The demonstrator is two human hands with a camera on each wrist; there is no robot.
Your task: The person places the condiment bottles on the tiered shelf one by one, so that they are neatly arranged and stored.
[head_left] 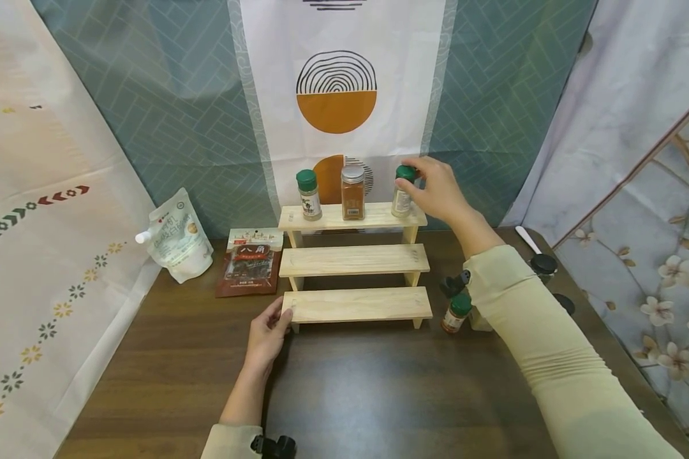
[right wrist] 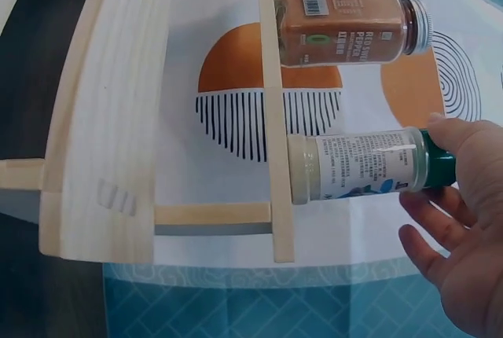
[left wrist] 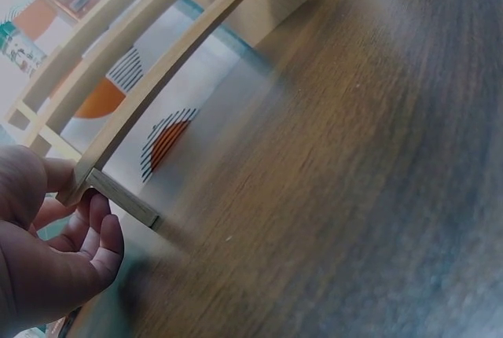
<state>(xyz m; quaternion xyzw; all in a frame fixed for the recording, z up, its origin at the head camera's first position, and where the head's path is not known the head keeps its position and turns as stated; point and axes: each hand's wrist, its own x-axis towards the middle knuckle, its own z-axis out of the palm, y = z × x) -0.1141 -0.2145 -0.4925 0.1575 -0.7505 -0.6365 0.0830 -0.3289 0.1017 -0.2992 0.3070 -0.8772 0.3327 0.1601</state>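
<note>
The right hand (head_left: pixel 438 191) is pinching the green-capped jar (head_left: pixel 402 201) by its cap, the thumb lying on the near side and the fingers curling around the far side. This jar is standing upright at the right end of the top shelf of the wooden rack (head_left: pixel 356 259), and its base is touching the board in the right wrist view. It is sitting far from the left hand (head_left: pixel 266 338), which is gripping the near left corner of the rack's lowest shelf, the thumb pressing on top and the fingers bending in below.

On the same top shelf, the silver-lidded jar (head_left: pixel 353 196) of reddish powder is standing near the middle, and the white-labelled jar (head_left: pixel 310 199), also green-capped, is standing to its left. A gap is separating the held jar from the silver-lidded one.

On the brown table (head_left: pixel 367 389), the small jar (head_left: pixel 455 314) is standing just right of the lowest shelf, near the right sleeve (head_left: pixel 551 338), which is partly covering a pale block (head_left: pixel 480 320). Farther right, a black-lidded container (head_left: pixel 543 264) is standing near a white-handled utensil (head_left: pixel 527 238). Left of the rack, the red packet (head_left: pixel 249 264) is lying flat, and the white spouted pouch (head_left: pixel 182 245) is leaning farther left.
</note>
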